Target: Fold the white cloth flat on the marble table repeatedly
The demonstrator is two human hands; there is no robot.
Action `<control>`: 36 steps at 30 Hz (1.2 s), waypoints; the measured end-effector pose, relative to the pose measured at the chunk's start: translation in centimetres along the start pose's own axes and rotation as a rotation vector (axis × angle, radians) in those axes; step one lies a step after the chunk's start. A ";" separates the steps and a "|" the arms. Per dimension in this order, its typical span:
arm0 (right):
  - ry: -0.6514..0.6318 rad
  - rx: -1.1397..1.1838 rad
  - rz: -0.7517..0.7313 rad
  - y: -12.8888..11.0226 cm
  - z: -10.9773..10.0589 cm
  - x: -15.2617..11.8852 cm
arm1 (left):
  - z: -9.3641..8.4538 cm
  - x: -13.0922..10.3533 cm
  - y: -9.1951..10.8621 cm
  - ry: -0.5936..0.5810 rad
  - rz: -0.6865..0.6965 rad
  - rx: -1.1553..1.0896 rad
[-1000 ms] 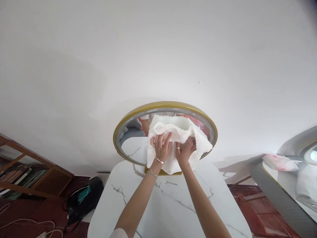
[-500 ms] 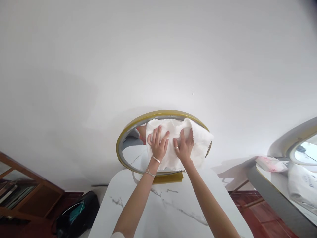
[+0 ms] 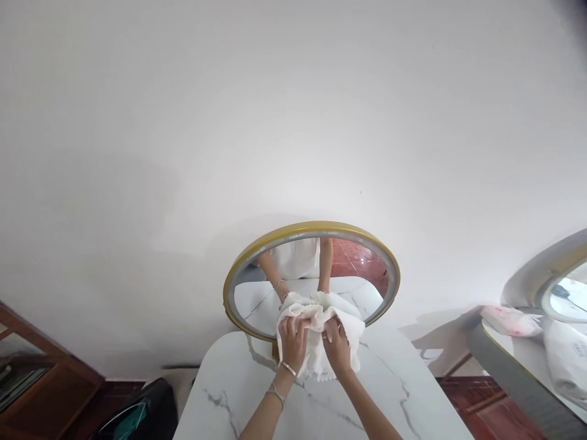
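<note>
A white cloth (image 3: 318,321) with wavy edges is bunched against the lower part of an oval mirror (image 3: 353,263) with a gold-coloured frame. My left hand (image 3: 293,342), with a bracelet and a cord at the wrist, has its fingers curled into the cloth's left side. On the other side, my right hand (image 3: 338,347) grips the cloth too, fingers bent into its folds. Some fingertips are hidden in the fabric. The mirror stands at the back of a white marble-patterned tabletop (image 3: 330,412) and reflects my arms and the cloth.
Behind the mirror rises a plain white wall (image 3: 293,110). At right, another table (image 3: 509,366) carries a pink-and-white soft pack (image 3: 511,320), a white bag-like item (image 3: 568,354) and a second mirror (image 3: 568,293). A wooden cabinet (image 3: 73,391) and a black bag (image 3: 160,403) are at lower left.
Both hands have come down from the middle of the mirror to its lower edge, dragging the cloth along. Spread flat before, the cloth is now bunched, and more of the glass shows.
</note>
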State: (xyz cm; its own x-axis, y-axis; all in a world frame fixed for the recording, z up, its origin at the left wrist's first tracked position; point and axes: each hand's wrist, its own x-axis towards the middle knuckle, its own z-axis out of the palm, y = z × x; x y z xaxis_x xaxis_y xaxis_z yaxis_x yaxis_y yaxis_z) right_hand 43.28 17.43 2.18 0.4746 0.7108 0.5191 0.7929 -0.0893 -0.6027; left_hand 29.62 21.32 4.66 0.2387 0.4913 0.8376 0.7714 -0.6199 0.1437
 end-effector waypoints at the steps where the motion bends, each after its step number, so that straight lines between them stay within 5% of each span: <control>1: -0.058 -0.013 0.046 0.0 0.5 -0.6 | 0.2 -0.9 -0.1 -0.035 -0.035 -0.009; 9: -0.453 -0.142 0.293 -0.9 2.6 -4.4 | 1.8 -8.9 -0.8 -0.282 -0.352 -0.035; 13: -0.421 -0.114 0.346 -0.8 3.4 -5.2 | 2.1 -10.6 -1.1 -0.383 -0.450 -0.038; 19: -0.314 -0.021 0.339 -2.3 4.3 -5.1 | 1.8 -10.0 -1.8 -0.431 -0.560 0.055; 27: -0.139 0.229 0.273 -8.4 6.0 -5.2 | -1.3 -6.6 -3.8 -0.199 -0.791 0.096; 31: -0.075 0.312 0.239 -12.0 5.3 -3.7 | -3.0 -3.1 -4.5 0.042 -0.697 0.027; 36: 0.124 0.467 0.066 -16.2 1.8 0.5 | -5.2 3.8 -3.9 0.332 -0.513 -0.045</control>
State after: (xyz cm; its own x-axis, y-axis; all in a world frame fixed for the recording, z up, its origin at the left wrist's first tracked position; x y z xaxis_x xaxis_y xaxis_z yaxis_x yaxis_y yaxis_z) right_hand 30.00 20.45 11.09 0.5828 0.6232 0.5215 0.5164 0.2114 -0.8298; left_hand 24.42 22.47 10.03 -0.3583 0.5214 0.7744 0.7120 -0.3839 0.5879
